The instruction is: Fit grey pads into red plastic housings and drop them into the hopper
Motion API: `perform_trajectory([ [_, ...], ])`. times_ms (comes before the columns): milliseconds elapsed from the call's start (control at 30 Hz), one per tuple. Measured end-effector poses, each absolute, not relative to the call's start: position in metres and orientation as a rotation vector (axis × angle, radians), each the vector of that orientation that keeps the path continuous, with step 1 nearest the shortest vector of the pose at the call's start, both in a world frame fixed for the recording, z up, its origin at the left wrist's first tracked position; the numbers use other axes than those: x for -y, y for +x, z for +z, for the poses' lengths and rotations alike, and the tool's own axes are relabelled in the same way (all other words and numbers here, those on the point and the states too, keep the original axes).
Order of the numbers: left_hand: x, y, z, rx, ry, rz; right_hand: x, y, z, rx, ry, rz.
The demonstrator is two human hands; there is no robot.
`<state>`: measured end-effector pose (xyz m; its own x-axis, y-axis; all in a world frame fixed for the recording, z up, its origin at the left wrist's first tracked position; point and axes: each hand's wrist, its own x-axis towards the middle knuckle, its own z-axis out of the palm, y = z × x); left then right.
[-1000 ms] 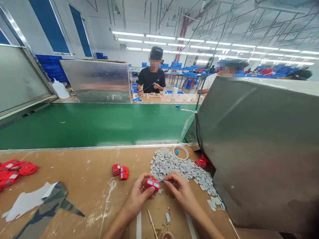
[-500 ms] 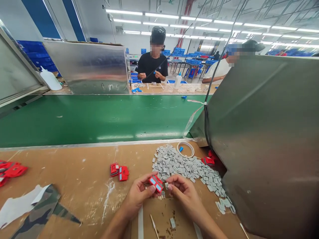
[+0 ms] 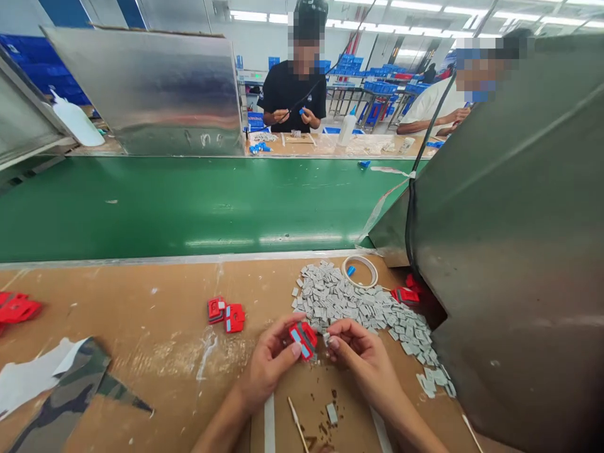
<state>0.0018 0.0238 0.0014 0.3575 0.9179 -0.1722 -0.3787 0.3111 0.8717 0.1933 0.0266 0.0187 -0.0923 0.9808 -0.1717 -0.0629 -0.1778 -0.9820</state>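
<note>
My left hand [image 3: 270, 363] grips a small red plastic piece [image 3: 306, 338] with pale blue patches and a grey band, shaped somewhat like a toy car body. Close by on its right, my right hand [image 3: 362, 360] pinches a small light grey tile [image 3: 326, 338] between thumb and fingertips. The two pieces are held near each other, with a narrow gap between them. Below the hands, a cotton swab [image 3: 296, 418] and a loose grey tile [image 3: 332, 413] lie on a cardboard sheet [image 3: 283, 437] amid brown specks.
A heap of grey tiles [image 3: 330, 296] and a tape roll [image 3: 372, 277] lie beyond my hands. Red pieces [image 3: 234, 318] sit left of them. A metal panel [image 3: 514, 239] rises at right. Past the green conveyor belt [image 3: 189, 201], a person [image 3: 295, 94] handles a blue piece.
The view has tilted down and shifted slightly. The red piece has turned in my left hand, now showing its grey band; my right hand still pinches the grey tile.
</note>
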Motion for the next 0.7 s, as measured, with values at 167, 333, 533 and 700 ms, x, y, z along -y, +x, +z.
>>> perform_trajectory([
  [167,-0.024,0.003,0.004,-0.764,0.904,0.947,-0.023,0.189,0.025,1.189,-1.214,1.330],
  [333,-0.024,0.005,0.001,-0.764,0.936,0.923,-0.021,0.185,0.028,1.296,-1.211,1.210],
  [533,-0.024,0.006,0.000,-0.769,0.932,0.951,-0.016,0.181,0.022,1.345,-1.238,1.091],
  [700,-0.023,0.008,-0.001,-0.772,0.902,0.961,-0.013,0.182,0.016,1.439,-1.298,0.965],
])
